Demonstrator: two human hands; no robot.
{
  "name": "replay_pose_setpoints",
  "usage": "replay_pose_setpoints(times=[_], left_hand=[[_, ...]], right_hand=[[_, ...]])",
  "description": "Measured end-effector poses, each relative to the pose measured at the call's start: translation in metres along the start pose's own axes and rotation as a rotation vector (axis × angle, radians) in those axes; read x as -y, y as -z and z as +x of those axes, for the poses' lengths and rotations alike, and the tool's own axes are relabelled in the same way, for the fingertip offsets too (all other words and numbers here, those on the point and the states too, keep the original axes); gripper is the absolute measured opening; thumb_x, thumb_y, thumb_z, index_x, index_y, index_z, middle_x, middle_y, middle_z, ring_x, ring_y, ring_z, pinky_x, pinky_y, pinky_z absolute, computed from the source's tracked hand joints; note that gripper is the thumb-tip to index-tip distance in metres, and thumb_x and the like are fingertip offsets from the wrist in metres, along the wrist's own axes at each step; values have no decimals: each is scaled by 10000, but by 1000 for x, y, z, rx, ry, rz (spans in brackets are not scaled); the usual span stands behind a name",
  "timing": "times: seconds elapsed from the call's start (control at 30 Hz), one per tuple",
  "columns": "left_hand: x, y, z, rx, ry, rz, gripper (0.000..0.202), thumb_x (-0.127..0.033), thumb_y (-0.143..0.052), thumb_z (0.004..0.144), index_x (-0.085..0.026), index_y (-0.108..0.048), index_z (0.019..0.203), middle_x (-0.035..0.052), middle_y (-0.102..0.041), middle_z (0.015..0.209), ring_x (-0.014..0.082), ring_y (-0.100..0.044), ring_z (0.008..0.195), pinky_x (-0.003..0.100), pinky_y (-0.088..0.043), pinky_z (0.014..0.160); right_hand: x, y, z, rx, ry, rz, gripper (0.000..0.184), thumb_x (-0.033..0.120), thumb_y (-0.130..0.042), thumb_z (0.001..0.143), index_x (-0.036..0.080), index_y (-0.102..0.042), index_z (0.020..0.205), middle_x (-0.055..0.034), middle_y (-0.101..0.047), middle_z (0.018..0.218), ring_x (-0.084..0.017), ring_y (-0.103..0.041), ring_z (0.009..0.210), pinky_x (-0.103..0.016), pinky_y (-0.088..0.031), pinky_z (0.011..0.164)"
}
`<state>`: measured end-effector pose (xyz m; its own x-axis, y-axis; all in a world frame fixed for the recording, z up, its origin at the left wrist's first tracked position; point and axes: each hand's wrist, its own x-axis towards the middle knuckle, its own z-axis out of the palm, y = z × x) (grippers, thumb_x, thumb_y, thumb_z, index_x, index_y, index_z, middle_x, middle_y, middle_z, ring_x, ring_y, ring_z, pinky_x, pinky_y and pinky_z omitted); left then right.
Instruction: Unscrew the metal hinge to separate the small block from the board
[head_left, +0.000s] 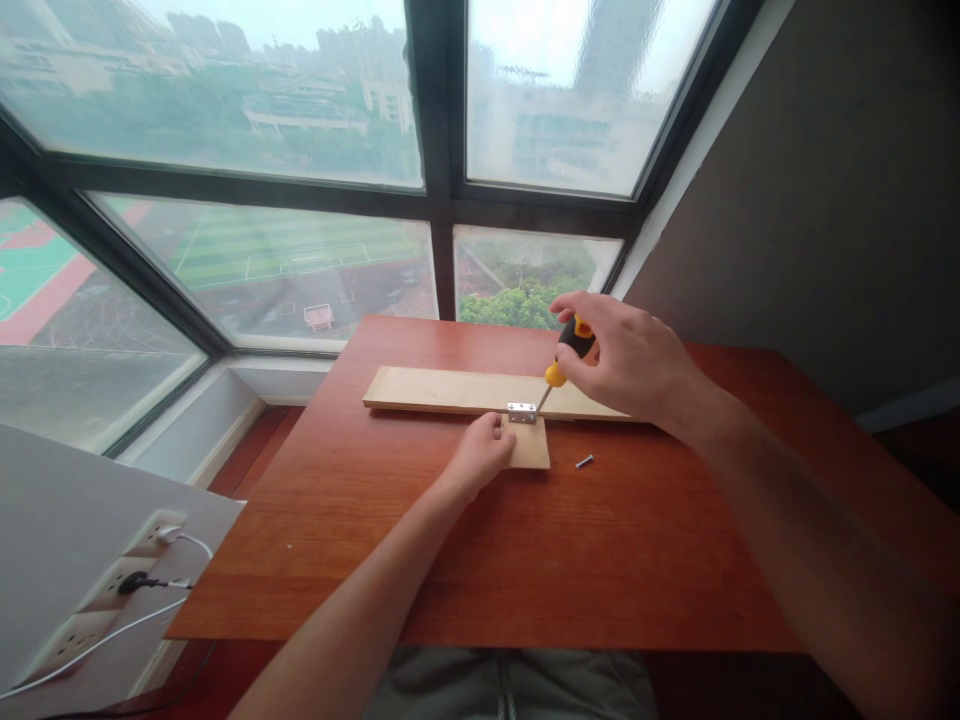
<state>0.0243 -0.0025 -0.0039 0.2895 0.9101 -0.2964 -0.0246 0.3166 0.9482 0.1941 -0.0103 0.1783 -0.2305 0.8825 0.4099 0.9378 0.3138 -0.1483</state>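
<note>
Report: 2 hands at a metal bracket on 2 wooden boards

Nearest is the reddish-brown tabletop (pixel 525 560), smooth, with a streaked wood grain, running beneath both forearms. The left hand (pixel 480 455) is partly curled, thumb and fingers holding the left edge of 1 small board (pixel 531 447), pale, flat and squarish. To the right of that hand, apart from the board, lies 1 slim metal screw (pixel 584 461). Just beyond the left fingertips sits the bracket (pixel 522 411), shiny, rectangular and dotted with small round marks, at the small board's far edge. The right hand (pixel 630 355) is curled round the black-and-yellow handle of 1 screwdriver (pixel 568 352), tilted; its thin shank slants down to the bracket's right end; tip contact cannot be told. Beyond the left hand, 1 long board (pixel 442 389), pale and straight-edged, extends sideways, its right end hidden below the right hand. Farthest are dark-framed glass windows (pixel 525 205).
</note>
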Motion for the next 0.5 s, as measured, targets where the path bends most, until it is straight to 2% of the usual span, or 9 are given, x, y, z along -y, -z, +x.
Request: replay_pose_setpoints(times=[0.07,0.13,0.4,0.5], left_hand=[[-2,0,-1,2,7,-4,192,-185,-689,739,-151,-600,905,54,-691,778,176,-660,725,230,-489,617],[-6,0,-3,8,24,-11,198,-187,-683,742,-145,-600,917,64,-694,807,177,-663,733,233,-491,611],[-13,1,-5,31,62,-103,201,-161,-704,716,-127,-627,899,66,-704,817,161,-664,721,230,-504,636],[-14,0,-6,45,72,-141,208,-150,-702,719,-122,-635,915,75,-718,845,163,-674,740,236,-514,659]], right_hand=[[1,0,1,-12,-32,-31,327,388,-536,884,242,-627,1162,-57,-730,1030,-245,-660,834,-334,-429,636],[1,0,2,-19,-41,-43,308,405,-519,905,243,-642,1136,-51,-738,969,-240,-658,800,-333,-418,624],[0,0,0,-26,-45,-3,391,250,-551,811,244,-615,1196,-37,-734,986,-210,-647,759,-321,-437,655],[2,2,1,-20,-37,-1,416,253,-559,804,256,-596,1218,-34,-734,995,-209,-644,749,-314,-430,643]])
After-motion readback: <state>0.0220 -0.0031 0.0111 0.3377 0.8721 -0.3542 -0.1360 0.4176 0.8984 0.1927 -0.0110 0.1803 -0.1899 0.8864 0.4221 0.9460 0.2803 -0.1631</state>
